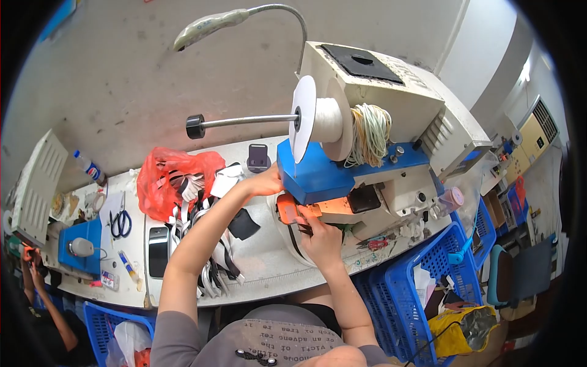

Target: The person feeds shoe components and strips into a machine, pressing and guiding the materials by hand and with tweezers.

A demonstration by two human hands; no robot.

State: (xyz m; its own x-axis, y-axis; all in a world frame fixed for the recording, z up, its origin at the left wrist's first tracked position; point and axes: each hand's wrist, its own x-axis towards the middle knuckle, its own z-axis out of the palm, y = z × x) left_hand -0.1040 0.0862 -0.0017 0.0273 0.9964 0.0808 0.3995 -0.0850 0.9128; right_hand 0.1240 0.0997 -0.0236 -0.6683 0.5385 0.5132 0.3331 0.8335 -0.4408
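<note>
A blue and white machine (315, 174) stands in front of me, with a spool of white cord (328, 119) mounted above it. My left hand (267, 182) is at the left side of the blue head, its fingertips partly hidden behind the machine. Just below the head, my right hand (319, 237) has its fingers bent together at an orange piece (287, 209); what exactly they grip is too small to tell. A black and white strap loops below the orange piece. Black and white strips (211, 269) lie in a heap left of my hands.
A red plastic bag (174, 177), a phone (159, 252), blue-handled scissors (120, 224) and a bottle (89, 166) are on the left. Blue crates (403, 293) stand at the lower right. A co-worker's hands (32, 260) are at another machine, far left.
</note>
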